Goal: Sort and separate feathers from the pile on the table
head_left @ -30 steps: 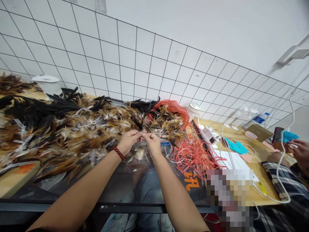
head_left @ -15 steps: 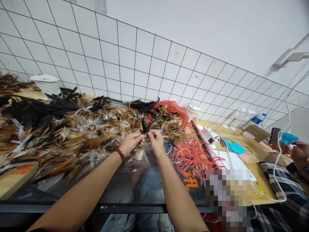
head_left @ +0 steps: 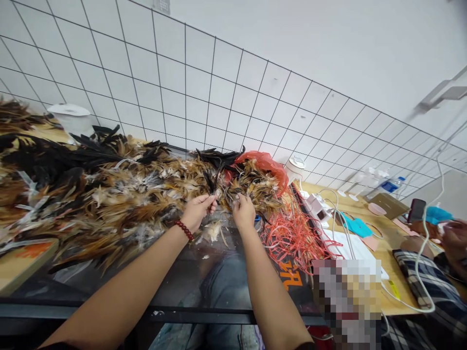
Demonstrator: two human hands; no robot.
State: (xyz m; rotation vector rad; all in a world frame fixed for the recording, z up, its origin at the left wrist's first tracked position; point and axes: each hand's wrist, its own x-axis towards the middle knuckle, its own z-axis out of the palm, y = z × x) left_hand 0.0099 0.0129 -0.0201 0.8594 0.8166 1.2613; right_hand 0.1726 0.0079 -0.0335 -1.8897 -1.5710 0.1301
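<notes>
A big heap of brown, black and white feathers (head_left: 109, 194) covers the left and middle of the table. My left hand (head_left: 197, 210), with a red bead bracelet on the wrist, pinches a small bunch of dark feathers (head_left: 212, 181) that stands upright. My right hand (head_left: 243, 211) is a short way to the right of it, fingers closed among the feathers of the pile by the red plastic bag (head_left: 263, 163). What the right hand's fingers hold is too small to make out.
A tangle of red bands (head_left: 292, 233) lies right of my hands. Beyond it are white cables, a power strip (head_left: 316, 206), teal pieces and a white cup (head_left: 294, 168). Another person's plaid sleeve (head_left: 423, 272) is at the far right. A wire grid backs the table.
My hands have drawn apart: the right moved right into the feather pile, while the left keeps the dark bunch. The view shifted slightly.
</notes>
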